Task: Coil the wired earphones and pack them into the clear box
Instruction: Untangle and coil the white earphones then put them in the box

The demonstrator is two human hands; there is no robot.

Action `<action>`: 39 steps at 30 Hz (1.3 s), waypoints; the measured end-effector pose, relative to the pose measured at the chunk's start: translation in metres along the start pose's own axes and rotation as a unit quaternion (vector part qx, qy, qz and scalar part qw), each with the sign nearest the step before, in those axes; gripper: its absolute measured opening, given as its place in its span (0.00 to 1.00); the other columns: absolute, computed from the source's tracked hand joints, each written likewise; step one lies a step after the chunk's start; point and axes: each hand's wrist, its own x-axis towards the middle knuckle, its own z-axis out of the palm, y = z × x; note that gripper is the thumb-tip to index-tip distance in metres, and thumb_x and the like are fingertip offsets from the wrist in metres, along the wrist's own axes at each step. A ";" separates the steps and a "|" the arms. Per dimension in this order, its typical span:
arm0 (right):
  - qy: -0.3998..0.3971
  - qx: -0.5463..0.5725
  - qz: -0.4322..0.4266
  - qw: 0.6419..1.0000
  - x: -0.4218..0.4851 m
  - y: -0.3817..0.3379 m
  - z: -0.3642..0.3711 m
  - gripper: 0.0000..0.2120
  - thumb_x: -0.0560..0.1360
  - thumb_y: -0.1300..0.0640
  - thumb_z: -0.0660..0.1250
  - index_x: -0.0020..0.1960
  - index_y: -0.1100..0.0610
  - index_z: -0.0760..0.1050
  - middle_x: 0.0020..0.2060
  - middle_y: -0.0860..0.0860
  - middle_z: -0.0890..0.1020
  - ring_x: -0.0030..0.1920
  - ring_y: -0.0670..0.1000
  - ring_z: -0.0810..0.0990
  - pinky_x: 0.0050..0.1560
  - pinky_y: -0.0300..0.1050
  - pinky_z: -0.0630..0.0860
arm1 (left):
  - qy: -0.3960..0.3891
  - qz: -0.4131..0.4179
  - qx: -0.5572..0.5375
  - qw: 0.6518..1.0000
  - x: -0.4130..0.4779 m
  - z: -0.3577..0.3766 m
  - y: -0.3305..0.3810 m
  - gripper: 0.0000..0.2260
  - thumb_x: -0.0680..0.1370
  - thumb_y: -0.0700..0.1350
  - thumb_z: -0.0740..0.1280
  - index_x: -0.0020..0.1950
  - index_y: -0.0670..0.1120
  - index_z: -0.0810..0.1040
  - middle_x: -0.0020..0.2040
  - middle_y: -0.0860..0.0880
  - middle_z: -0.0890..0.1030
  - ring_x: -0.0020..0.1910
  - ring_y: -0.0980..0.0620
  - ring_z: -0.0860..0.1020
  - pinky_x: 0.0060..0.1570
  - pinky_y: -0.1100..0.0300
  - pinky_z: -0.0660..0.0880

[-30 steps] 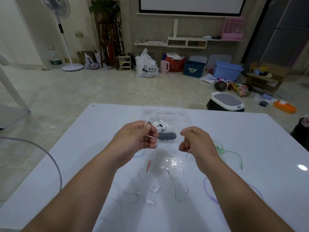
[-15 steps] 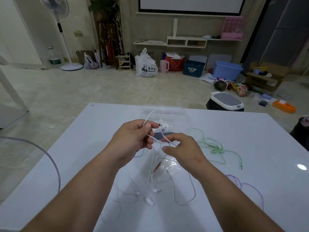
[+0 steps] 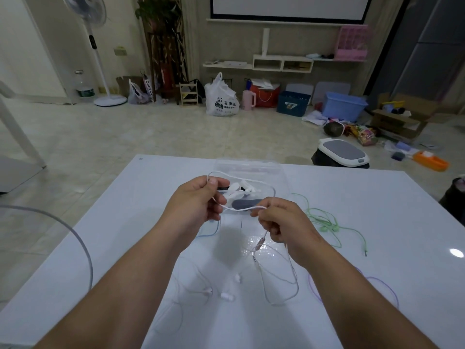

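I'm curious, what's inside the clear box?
Inside the clear box lie white earbud-like pieces and a dark grey oval thing. The left hand, holding white cable, covers its left part.

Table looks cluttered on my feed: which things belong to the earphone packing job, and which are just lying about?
Job: white earphone cable, pinched by left hand and right hand; clear box.
Lying about: green earphones; purple cable; blue cable.

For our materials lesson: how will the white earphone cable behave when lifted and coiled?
Probably floppy: the white earphone cable sags between the left hand and right hand, its tail drooping in loops onto the table. Likely light: fingertip pinches seem enough to carry it. It may tangle, since green earphones lie close beside it.
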 end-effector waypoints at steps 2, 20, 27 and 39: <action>0.001 0.016 0.035 0.999 0.000 -0.001 0.002 0.12 0.67 0.55 0.64 0.43 0.59 0.83 0.27 0.54 0.75 0.26 0.47 0.64 0.27 0.39 0.58 | -0.019 0.005 -0.014 1.000 0.000 0.001 0.000 0.12 0.83 0.42 0.58 0.49 0.41 0.80 0.34 0.46 0.77 0.31 0.50 0.73 0.32 0.59 0.72; -0.020 -0.053 0.003 0.998 -0.002 0.001 0.001 0.09 0.73 0.63 0.68 0.37 0.53 0.81 0.27 0.45 0.77 0.28 0.45 0.63 0.28 0.37 0.60 | -0.001 0.008 0.025 1.000 0.001 0.002 -0.003 0.12 0.83 0.42 0.58 0.48 0.41 0.81 0.33 0.46 0.77 0.30 0.50 0.72 0.30 0.59 0.72; 0.065 0.072 -0.009 0.995 0.002 -0.003 -0.007 0.09 0.77 0.66 0.59 0.40 0.58 0.74 0.31 0.53 0.80 0.26 0.48 0.61 0.26 0.40 0.53 | 0.084 0.039 0.109 0.990 0.005 -0.003 -0.002 0.14 0.83 0.46 0.58 0.46 0.49 0.82 0.29 0.49 0.68 0.24 0.55 0.64 0.26 0.63 0.61; 0.041 -0.018 0.033 0.998 -0.001 -0.002 -0.021 0.10 0.63 0.62 0.62 0.25 0.61 0.66 0.26 0.56 0.62 0.31 0.54 0.53 0.31 0.46 0.50 | 0.231 0.061 0.059 0.969 0.011 -0.015 -0.004 0.12 0.81 0.48 0.57 0.48 0.52 0.81 0.33 0.51 0.72 0.32 0.52 0.68 0.33 0.59 0.65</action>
